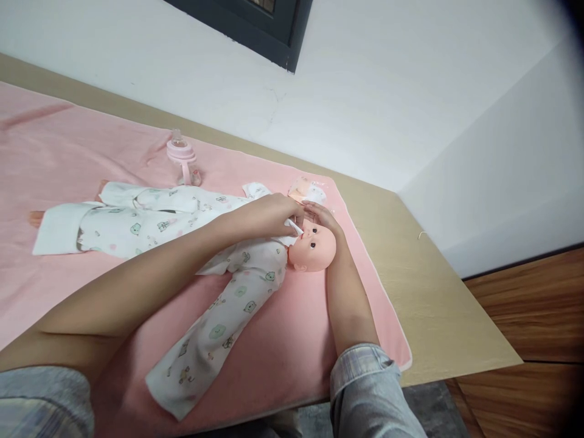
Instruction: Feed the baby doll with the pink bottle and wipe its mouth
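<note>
A baby doll point(314, 248) in a white printed romper point(182, 243) lies on a pink blanket point(283, 347), head to the right. My left hand point(269, 213) is closed in a pinch on a thin white swab point(294, 227) whose tip touches the doll's face near the mouth. My right hand point(322, 214) rests curved over the far side of the doll's head, fingers together, holding it.
A pink baby bottle point(183, 159) stands upright on the blanket behind the doll. A small packet point(308, 190) and a white cloth piece point(255, 190) lie beyond the head. The tan table point(433, 292) ends at the right, with wooden floor point(538, 316) beyond. White walls close the back.
</note>
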`<action>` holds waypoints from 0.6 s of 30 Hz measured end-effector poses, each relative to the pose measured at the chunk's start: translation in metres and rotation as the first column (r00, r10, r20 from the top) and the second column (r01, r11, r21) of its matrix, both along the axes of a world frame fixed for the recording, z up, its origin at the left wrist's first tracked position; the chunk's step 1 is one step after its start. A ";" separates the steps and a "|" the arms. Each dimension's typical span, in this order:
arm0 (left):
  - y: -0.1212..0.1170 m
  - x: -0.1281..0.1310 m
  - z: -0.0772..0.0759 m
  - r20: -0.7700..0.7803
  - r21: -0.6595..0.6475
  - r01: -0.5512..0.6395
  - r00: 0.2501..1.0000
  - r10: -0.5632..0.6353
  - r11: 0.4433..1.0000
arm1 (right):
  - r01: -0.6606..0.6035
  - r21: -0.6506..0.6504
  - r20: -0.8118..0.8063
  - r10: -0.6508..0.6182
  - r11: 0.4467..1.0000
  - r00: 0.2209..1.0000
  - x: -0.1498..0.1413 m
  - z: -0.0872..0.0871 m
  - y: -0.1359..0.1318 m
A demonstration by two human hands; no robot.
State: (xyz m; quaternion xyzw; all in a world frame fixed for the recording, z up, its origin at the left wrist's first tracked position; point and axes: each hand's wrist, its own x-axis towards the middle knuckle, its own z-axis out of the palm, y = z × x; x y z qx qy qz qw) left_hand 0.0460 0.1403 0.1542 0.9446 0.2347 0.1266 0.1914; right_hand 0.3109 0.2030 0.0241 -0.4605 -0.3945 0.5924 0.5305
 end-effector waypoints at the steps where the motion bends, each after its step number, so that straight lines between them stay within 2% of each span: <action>1: 0.000 0.000 0.000 -0.001 0.004 -0.008 1.000 0.008 1.000 | 0.001 -0.002 -0.001 -0.001 1.000 1.000 0.000 0.001 -0.001; 18: 0.005 0.000 -0.005 0.040 0.051 -0.072 0.997 0.070 0.996 | 0.036 -0.023 0.006 -0.036 0.999 0.999 -0.010 0.012 -0.009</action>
